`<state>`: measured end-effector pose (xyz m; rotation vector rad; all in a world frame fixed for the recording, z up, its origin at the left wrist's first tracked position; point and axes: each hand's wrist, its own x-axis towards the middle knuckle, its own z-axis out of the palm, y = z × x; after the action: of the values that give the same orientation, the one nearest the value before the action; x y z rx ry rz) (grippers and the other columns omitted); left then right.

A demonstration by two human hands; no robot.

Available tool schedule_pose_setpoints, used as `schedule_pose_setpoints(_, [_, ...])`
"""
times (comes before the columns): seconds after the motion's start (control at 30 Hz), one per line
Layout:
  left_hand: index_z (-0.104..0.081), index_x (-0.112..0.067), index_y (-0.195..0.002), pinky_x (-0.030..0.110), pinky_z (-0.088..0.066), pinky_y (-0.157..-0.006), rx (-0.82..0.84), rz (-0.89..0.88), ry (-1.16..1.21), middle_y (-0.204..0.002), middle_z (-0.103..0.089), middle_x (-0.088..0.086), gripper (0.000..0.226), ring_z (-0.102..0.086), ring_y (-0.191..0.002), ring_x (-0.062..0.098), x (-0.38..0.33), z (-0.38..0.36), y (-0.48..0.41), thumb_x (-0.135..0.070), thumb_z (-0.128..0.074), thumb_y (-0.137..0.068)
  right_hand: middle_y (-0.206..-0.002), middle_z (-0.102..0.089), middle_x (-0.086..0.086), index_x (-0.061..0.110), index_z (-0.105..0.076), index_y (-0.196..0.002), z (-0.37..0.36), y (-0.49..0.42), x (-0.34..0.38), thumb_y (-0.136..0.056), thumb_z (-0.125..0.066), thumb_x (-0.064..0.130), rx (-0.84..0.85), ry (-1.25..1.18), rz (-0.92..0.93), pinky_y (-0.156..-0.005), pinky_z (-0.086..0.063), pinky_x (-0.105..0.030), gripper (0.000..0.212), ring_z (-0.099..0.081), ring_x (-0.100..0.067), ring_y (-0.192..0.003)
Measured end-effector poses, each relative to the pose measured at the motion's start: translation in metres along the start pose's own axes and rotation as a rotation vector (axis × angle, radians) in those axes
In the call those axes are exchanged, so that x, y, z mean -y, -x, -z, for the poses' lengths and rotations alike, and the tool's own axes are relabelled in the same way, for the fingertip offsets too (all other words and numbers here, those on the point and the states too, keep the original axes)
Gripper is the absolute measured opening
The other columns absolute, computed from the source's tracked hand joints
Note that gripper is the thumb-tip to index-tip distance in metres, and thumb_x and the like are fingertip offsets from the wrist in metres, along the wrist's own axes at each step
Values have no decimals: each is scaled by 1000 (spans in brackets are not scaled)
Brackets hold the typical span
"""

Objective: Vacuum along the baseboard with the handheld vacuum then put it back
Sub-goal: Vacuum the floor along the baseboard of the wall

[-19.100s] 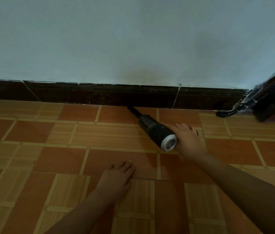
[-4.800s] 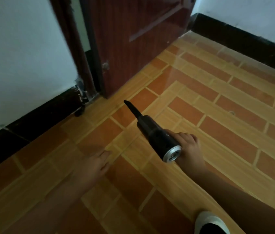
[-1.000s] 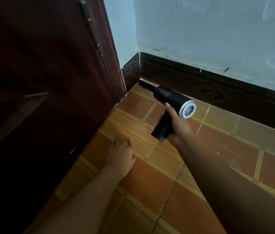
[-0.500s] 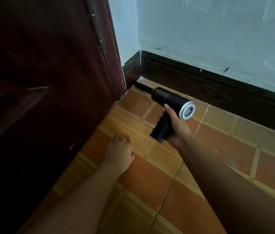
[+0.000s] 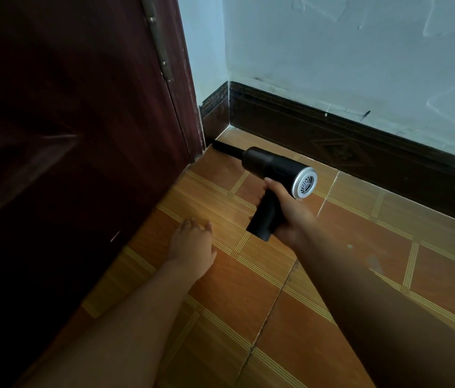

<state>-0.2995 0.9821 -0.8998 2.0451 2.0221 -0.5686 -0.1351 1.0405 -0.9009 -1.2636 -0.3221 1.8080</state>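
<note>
The right hand (image 5: pixel 290 212) grips the black vacuum (image 5: pixel 272 165) by its handle. The thin nozzle (image 5: pixel 227 148) lies low over the floor (image 5: pixel 360 247), its tip in the corner, in the narrow gap between the door (image 5: pixel 81 135) edge and the baseboard (image 5: pixel 332 141), which runs just behind the vacuum's body. The left hand (image 5: pixel 192 242) rests flat, fingers relaxed, on the tiles beside the door's bottom edge. Open floor spreads to the right

A dark wooden door (image 5: pixel 67 135) stands at left — pale scuffed wall (image 5: pixel 360 51), orange-tiled floor (image 5: pixel 416 219).
</note>
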Motion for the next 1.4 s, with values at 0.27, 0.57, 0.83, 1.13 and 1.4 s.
schedule_pose_setpoints(0.27, [-16, -20, -148, 35, -20, -114, -17, 12, 26, -153, -20, 17, 62, -17, -142, 28, 1, -4, -1, -39, -42, -95, -86, -62, -7, 10, -57, -116, 1, -6, 6, -73, -73, 24, -46, -24, 24, -82, -52, -38, 49, -61, -18, -75])
schedule_pose_setpoints(0.57, [-20, -19, -147, 34, -28, -110, -35, 20, 18, -150, -27, 17, 59, -26, -139, 28, 0, -4, -2, -36, -42, -95, -89, -64, -6, 10, -57, -113, -3, -10, 17, -74, -72, 22, -112, -88, 55, -72, -53, -33, 43, -63, -17, -77])
schedule_pose_setpoints(0.83, [-21, -18, -147, 35, -30, -110, -29, 17, 7, -149, -29, 18, 59, -28, -138, 29, -1, -3, -3, -36, -44, -95, -85, -64, -6, 10, -59, -110, -8, -9, 17, -73, -74, 22, -70, -122, 3, -83, -52, -37, 42, -63, -18, -79])
schedule_pose_setpoints(1.13, [-22, -17, -146, 35, -31, -108, -39, 6, 9, -149, -31, 17, 58, -30, -137, 28, 1, -2, -2, -35, -44, -95, -84, -61, -5, 10, -55, -119, -7, 3, 3, -73, -73, 24, -14, -31, 13, -85, -51, -44, 51, -61, -18, -76])
schedule_pose_setpoints(1.4, [-22, -17, -146, 36, -28, -110, -17, -2, -24, -147, -32, 19, 57, -27, -138, 30, 0, -2, -1, -34, -43, -96, -78, -60, -6, 9, -53, -120, -5, 25, -5, -74, -71, 23, 20, 28, -44, -65, -55, -37, 51, -61, -16, -66])
